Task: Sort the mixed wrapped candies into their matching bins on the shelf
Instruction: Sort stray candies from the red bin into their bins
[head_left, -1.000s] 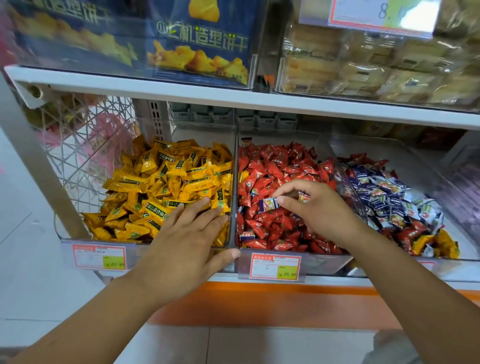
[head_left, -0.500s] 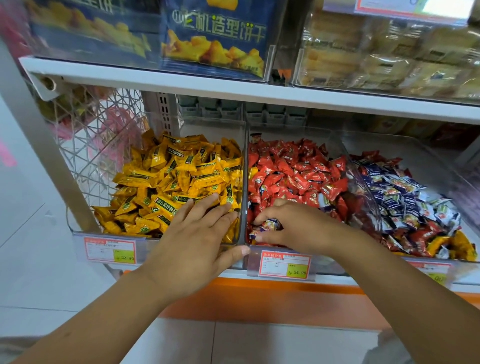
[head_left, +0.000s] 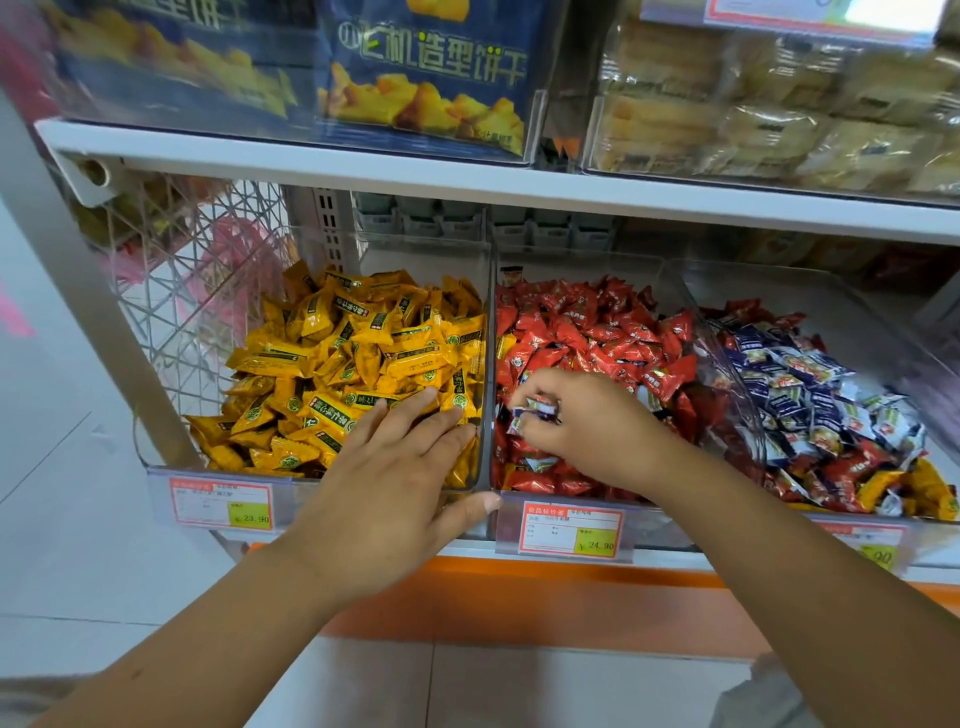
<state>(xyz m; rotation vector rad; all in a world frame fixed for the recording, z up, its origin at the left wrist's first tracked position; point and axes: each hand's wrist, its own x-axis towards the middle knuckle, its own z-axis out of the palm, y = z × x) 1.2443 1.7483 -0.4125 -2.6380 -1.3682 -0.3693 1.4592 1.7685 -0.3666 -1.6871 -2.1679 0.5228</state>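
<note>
Three clear bins stand side by side on the shelf. The left bin (head_left: 156, 457) holds yellow candies (head_left: 358, 353). Red candies (head_left: 587, 332) fill the middle bin (head_left: 491, 364). The right bin (head_left: 691, 291) holds blue-and-white candies (head_left: 810, 384) mixed with red and yellow ones at its front. My right hand (head_left: 587, 421) is over the front of the middle bin and pinches blue-and-white candies (head_left: 537, 410) in its curled fingers. My left hand (head_left: 400, 467) rests flat on the front of the left bin, fingers straight on the yellow candies, thumb on the front rim.
Price tags (head_left: 571, 527) hang on the bin fronts. A shelf board (head_left: 467, 182) runs just above the bins, carrying blue biscuit bags (head_left: 426, 78) and wrapped cakes (head_left: 779, 104). A wire basket (head_left: 197, 291) stands left of the bins. Below is an orange base panel (head_left: 519, 603).
My right hand went from the middle of the red bin down to its front, then lifted with blue-and-white candies pinched in its fingers. My left hand stayed on the yellow bin.
</note>
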